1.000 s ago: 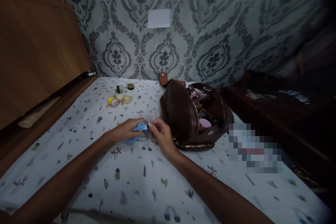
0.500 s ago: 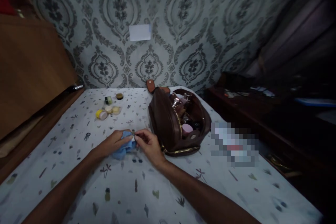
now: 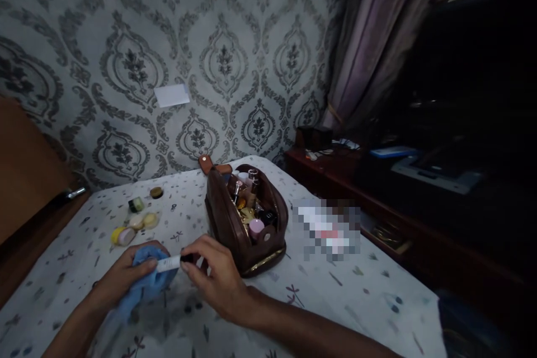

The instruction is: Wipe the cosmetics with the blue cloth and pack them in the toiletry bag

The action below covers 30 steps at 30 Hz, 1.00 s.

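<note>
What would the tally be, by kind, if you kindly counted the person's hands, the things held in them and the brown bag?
Hands: 2, the left hand and the right hand
Blue cloth: 1
White tube: 1
Brown bag: 1
Total: 5

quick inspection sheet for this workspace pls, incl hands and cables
Surface: white printed sheet, some folds near the hands.
Things in hand: white tube with a black end; blue cloth against its other end.
Clutter: open brown bag full of small items; small containers left of it; a blurred-out patch right of it.
Left hand: holds the cloth around the tube.
Right hand: pinches the black end.
Cables: none certain; right side too dark.
Surroundings: patterned wall, curtain.
</note>
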Each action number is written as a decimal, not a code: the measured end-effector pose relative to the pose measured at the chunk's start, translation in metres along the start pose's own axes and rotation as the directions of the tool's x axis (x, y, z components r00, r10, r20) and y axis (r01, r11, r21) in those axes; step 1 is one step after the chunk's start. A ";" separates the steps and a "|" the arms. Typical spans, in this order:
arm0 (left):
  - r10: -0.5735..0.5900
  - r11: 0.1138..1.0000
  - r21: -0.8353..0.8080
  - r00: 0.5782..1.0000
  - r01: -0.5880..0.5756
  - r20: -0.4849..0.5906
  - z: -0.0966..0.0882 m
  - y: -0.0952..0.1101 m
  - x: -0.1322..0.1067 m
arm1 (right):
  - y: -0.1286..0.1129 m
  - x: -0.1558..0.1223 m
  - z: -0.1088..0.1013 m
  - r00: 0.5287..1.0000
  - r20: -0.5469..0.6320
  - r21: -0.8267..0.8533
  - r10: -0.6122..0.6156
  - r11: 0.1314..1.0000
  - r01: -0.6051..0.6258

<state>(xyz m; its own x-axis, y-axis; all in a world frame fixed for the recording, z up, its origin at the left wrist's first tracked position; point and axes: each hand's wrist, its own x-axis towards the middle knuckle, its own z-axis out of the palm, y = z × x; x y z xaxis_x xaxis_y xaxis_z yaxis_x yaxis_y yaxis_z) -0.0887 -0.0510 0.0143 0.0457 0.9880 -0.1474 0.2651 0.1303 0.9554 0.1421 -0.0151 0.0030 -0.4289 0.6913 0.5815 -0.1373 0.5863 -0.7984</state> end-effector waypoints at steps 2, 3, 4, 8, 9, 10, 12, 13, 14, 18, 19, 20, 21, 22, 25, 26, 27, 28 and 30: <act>-0.005 1.000 -0.023 0.996 0.003 -0.090 0.014 0.017 0.000 | -0.012 0.000 -0.014 0.995 0.029 -0.048 -0.094 0.994 0.096; -0.003 0.999 -0.032 0.991 -0.001 -0.135 0.022 0.026 -0.001 | -0.017 0.000 -0.021 0.991 0.041 -0.071 -0.130 0.989 0.133; 0.010 0.999 -0.040 0.985 -0.017 -0.171 0.030 0.036 -0.001 | -0.022 0.000 -0.028 0.987 0.043 -0.090 -0.154 0.984 0.157; 0.046 0.996 -0.075 0.990 -0.057 -0.134 0.061 0.068 0.001 | -0.039 -0.007 -0.054 0.990 -0.047 -0.114 -0.132 0.985 0.126; 0.045 0.995 -0.088 0.994 -0.054 -0.102 0.068 0.074 0.002 | -0.043 -0.009 -0.060 0.991 -0.082 -0.107 -0.104 0.990 0.095; 0.046 0.994 -0.099 0.997 -0.052 -0.068 0.074 0.079 0.004 | -0.046 -0.011 -0.067 0.991 -0.117 -0.093 -0.066 0.994 0.056; 0.061 0.992 -0.110 0.998 -0.062 -0.013 0.086 0.087 0.008 | -0.051 -0.017 -0.080 0.982 -0.187 -0.034 0.039 0.998 -0.046; 0.072 0.991 -0.111 0.997 -0.071 0.011 0.093 0.090 0.010 | -0.053 -0.020 -0.085 0.972 -0.207 0.022 0.110 0.994 -0.108; 0.077 0.991 -0.110 0.996 -0.073 0.036 0.099 0.093 0.011 | -0.054 -0.023 -0.091 0.960 -0.205 0.100 0.193 0.979 -0.175; 0.057 0.990 -0.131 0.996 -0.049 0.063 0.126 0.094 0.012 | -0.052 -0.036 -0.101 0.917 -0.052 0.426 0.397 0.839 -0.339; 0.053 0.990 -0.134 0.997 -0.045 0.057 0.133 0.093 0.010 | -0.050 -0.040 -0.101 0.919 -0.037 0.460 0.393 0.823 -0.333; 0.053 0.990 -0.130 0.997 -0.045 0.055 0.139 0.091 0.008 | -0.048 -0.043 -0.101 0.926 -0.043 0.470 0.375 0.825 -0.313; 0.056 0.992 -0.117 0.997 -0.048 0.059 0.144 0.090 0.006 | -0.046 -0.047 -0.102 0.933 -0.064 0.465 0.354 0.838 -0.286; 0.062 0.995 -0.089 0.995 -0.055 0.077 0.148 0.089 0.004 | -0.044 -0.050 -0.103 0.938 -0.085 0.454 0.337 0.851 -0.265; 0.141 0.982 0.116 0.986 -0.150 0.087 0.150 0.090 0.000 | -0.044 -0.058 -0.111 0.931 -0.113 0.436 0.346 0.860 -0.267; 0.197 0.952 0.223 0.978 -0.208 0.070 0.147 0.091 0.001 | -0.045 -0.059 -0.115 0.924 -0.118 0.437 0.364 0.855 -0.281; 0.275 0.899 0.338 0.960 -0.278 0.056 0.143 0.092 0.003 | -0.047 -0.060 -0.120 0.915 -0.127 0.434 0.384 0.851 -0.297; 0.363 0.820 0.456 0.930 -0.347 0.054 0.138 0.093 0.006 | -0.048 -0.060 -0.126 0.906 -0.139 0.425 0.399 0.851 -0.309; 0.502 0.601 0.671 0.858 -0.436 0.108 0.127 0.091 0.013 | -0.052 -0.059 -0.137 0.896 -0.172 0.394 0.408 0.863 -0.317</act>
<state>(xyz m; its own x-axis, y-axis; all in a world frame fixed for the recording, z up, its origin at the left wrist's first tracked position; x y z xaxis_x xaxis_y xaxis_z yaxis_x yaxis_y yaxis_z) 0.0582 -0.0364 0.0673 0.2762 0.9043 0.3255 0.7851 -0.4076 0.4663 0.2965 -0.0286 0.0315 -0.2871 0.9318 0.2222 -0.3337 0.1201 -0.9350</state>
